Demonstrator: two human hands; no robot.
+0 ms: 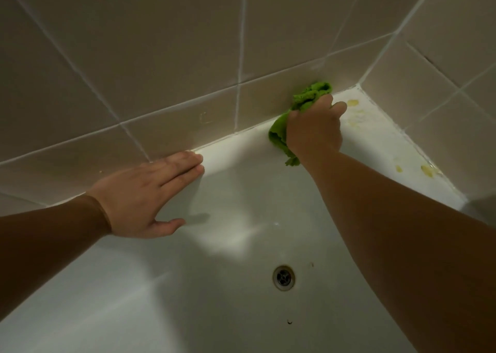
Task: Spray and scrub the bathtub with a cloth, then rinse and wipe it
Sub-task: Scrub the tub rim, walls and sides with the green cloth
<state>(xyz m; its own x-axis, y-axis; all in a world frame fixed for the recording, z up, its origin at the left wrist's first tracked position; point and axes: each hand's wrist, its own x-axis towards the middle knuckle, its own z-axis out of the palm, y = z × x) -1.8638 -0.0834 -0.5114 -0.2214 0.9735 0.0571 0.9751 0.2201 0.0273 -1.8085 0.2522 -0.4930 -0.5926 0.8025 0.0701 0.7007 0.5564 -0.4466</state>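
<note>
Right hand (315, 129) grips the bunched green cloth (308, 97) against the bathtub (241, 218) rim at the tiled wall (161, 57) (likely scrubbing the corner), while left hand (150, 191), fingers flat, braces on the rim.

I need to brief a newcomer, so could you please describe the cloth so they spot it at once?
Follow the white bathtub rim to the tiled corner. There the right hand grips the cloth, bunched against the wall, the only bright green thing.
</note>
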